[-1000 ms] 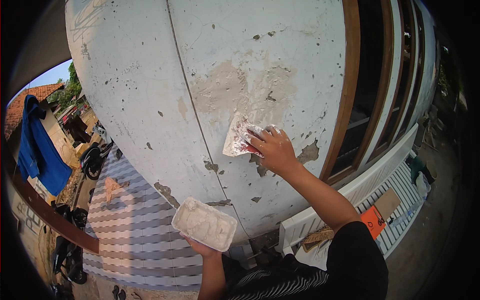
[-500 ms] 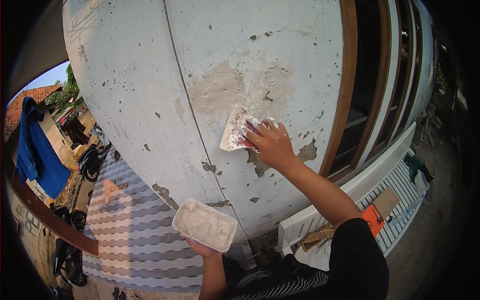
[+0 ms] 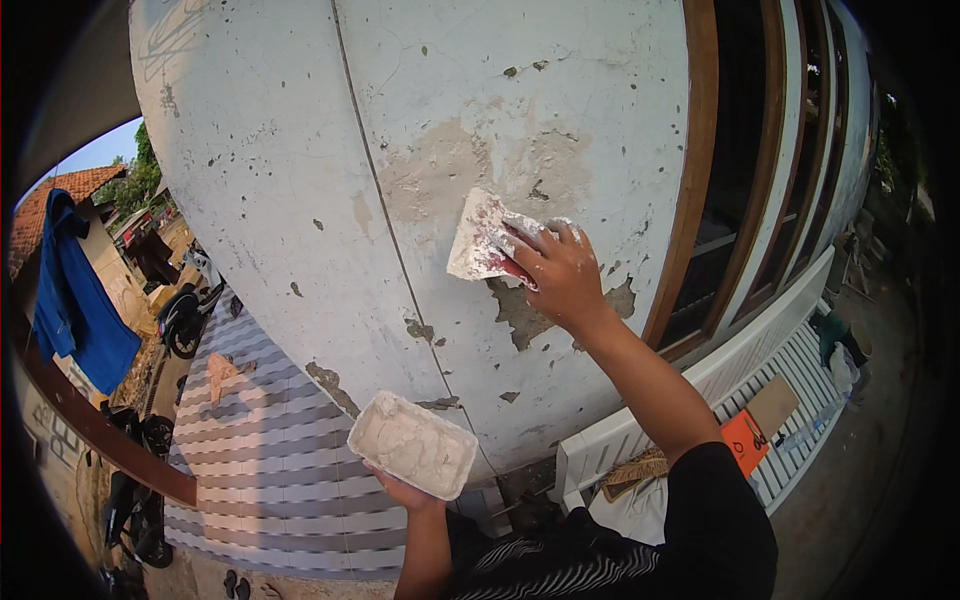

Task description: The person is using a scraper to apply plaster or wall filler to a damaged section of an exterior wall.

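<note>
My right hand [image 3: 565,268] grips a putty-smeared red scraper [image 3: 487,240], its wide blade lying at the wall [image 3: 290,180]. White paste coats the fingertips and much of the blade. Just above the blade is a beige filler patch [image 3: 437,172]; a grey area of bare, peeled wall [image 3: 523,315] lies right under the hand. Lower down, my left hand [image 3: 408,490] holds a white rectangular tub [image 3: 462,465] from beneath, tilted so that the pale putty [image 3: 410,440] in it shows. Most of the left fingers are hidden behind the tub.
Brown-framed windows [image 3: 690,170] stand to the right. Below them a white slatted bench [image 3: 600,450] carries an orange packet [image 3: 743,440], cardboard and bags. At left are a tiled floor [image 3: 270,480], a hanging blue garment [image 3: 80,310] and parked motorcycles [image 3: 180,320].
My right hand and the scraper have shifted slightly up and to the right along the wall, and the blade has turned a little. The left hand and tub have hardly moved.
</note>
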`<state>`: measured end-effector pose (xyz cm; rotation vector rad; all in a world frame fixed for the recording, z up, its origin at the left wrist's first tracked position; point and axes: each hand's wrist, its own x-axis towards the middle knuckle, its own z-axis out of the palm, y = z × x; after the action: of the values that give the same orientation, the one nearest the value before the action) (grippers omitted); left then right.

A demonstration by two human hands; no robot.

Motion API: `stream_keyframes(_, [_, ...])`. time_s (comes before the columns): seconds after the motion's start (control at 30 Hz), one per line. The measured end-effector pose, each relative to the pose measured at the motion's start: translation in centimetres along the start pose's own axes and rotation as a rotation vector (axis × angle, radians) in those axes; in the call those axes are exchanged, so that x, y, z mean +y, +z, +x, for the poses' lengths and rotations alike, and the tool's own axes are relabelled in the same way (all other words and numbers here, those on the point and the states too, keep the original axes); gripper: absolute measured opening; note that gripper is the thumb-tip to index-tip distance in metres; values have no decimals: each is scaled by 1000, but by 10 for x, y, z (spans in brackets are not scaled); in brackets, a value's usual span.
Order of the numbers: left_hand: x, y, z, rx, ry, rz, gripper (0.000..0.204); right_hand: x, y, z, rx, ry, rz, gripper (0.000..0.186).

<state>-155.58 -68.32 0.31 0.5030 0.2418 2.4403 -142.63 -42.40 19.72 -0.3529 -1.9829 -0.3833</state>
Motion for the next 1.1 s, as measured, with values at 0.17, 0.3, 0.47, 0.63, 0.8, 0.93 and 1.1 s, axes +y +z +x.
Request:
stream_keyframes(0.17, [0, 3, -1, 20, -7, -7, 72, -9, 33, -25, -55, -52, 39, 37])
stream_keyframes(0.3, [5, -5, -1, 40, -11, -31, 72, -19, 35, -65, -165, -24, 110, 34])
stream_keyframes(0.47, [6, -11, 1, 35, -7, -44, 73, -14, 6, -44, -63, -2, 113, 38])
stream_keyframes(0.63, [-2, -9, 2, 17, -37, -56, 73, 2, 15, -8, 8, 74, 50, 47])
stream_keyframes(0.8, [-4, -7, 2, 46, -18, -34, 73, -14, 39, -37, -99, 35, 45, 38])
stream_keyframes(0.93, [-2, -8, 2, 22, -58, -54, 74, -15, 37, -72, -195, 6, 91, 30])
stream_keyframes(1.1, [-2, -2, 1, 8, -50, -38, 75, -9, 8, -67, -198, -11, 92, 33])
